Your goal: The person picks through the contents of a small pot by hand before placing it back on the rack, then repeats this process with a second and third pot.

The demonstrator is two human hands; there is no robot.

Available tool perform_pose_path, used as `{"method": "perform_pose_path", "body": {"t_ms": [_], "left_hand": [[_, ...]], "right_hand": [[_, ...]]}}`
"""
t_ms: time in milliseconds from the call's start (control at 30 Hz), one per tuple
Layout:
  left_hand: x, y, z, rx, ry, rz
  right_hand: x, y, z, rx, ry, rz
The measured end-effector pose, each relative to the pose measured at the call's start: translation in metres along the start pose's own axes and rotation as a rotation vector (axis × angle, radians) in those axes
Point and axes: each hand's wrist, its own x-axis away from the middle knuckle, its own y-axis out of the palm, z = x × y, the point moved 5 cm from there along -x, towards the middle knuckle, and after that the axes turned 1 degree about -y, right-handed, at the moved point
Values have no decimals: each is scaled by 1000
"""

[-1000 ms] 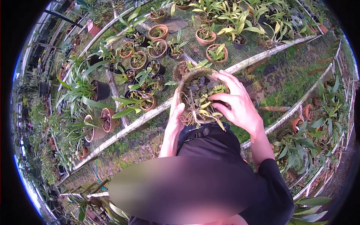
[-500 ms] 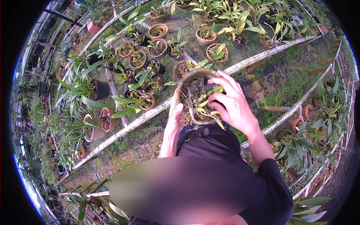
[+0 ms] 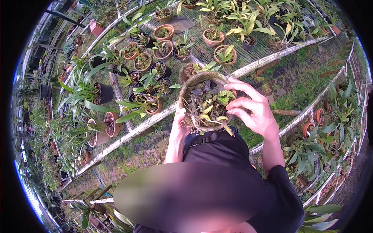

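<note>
A round, weathered pot is held up in front of my body, its open top facing me. Inside it are dark bark chunks, pale roots, yellowish leaves and a small green fern. My left hand grips the pot at its left side, the fingers hidden behind it. At the right rim is my right hand, its fingers apart and curved beside the fern; whether the fingertips touch the rim or the leaves is hard to tell.
Beyond the pot, a wire-mesh bench with a pale edge rail carries several potted plants. Another bench with plants runs along the right. A mossy path lies between them.
My right hand has drawn back from inside the pot toward its right rim, and its fingers have spread. The fern shows more fully, and the pot faces me a little more.
</note>
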Motion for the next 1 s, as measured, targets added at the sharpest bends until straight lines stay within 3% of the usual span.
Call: {"method": "perform_pose_path", "body": {"t_ms": [167, 400, 567, 733, 867, 1000], "left_hand": [[8, 10, -2, 11, 11, 189], [-1, -15, -7, 32, -6, -60], [3, -1, 0, -70, 104, 21], [2, -4, -4, 5, 68, 49], [-1, -22, -9, 16, 62, 4], [0, 16, 3, -22, 140, -43]], "right_hand": [[1, -8, -3, -33, 24, 37], [3, 5, -12, 245, 28, -23], [5, 21, -16, 346, 69, -4], [6, 30, -18, 308, 39, -69], [4, 27, -10, 263, 48, 56], [1, 28, -11, 403, 31, 133]]}}
